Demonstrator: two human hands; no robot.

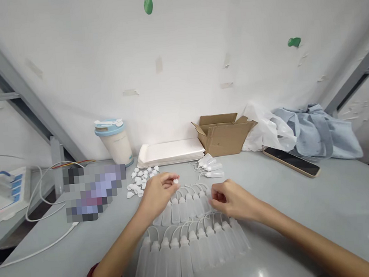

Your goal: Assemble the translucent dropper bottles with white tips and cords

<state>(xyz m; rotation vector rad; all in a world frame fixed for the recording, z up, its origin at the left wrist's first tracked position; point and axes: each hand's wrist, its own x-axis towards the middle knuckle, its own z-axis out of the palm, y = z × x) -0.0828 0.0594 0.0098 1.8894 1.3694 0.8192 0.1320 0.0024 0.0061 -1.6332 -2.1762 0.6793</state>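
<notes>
My left hand [159, 192] pinches a small white cap [175, 181] between thumb and fingers, above the left part of the back row. Under my hands lies a back row of translucent plastic bottles [182, 209] with thin, curved white tails at their necks. A longer front row of similar bottles [194, 252] lies nearer me, their tails curling away from me. My right hand [230, 199] is closed at the right end of the back row, fingertips against the last bottle; what it grips is hidden. Loose white caps [142, 179] are scattered left of my left hand.
Several more bottles [211, 167] lie behind the rows. Along the wall stand a lidded cup [117, 142], a white stack [172, 151], an open cardboard box [226, 139], a plastic bag [264, 127] and blue cloth [326, 132]. A phone [291, 161] lies right; a cable [42, 252] runs left.
</notes>
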